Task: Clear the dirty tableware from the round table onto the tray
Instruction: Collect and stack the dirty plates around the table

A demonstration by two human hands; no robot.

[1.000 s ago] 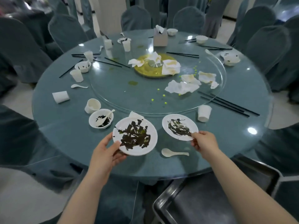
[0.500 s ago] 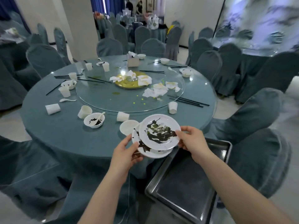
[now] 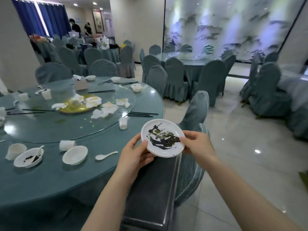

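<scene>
Fingers of left hand (image 3: pixel 133 154) and right hand (image 3: pixel 198 145) curled around stacked dirty plates (image 3: pixel 162 140), held above tray (image 3: pixel 151 189); transfer step, lowering flat likely next.

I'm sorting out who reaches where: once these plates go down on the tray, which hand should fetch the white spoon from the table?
Left. The left hand grips the plates' table-side edge, near the spoon. The right hand holds the far edge, over the tray.
</scene>
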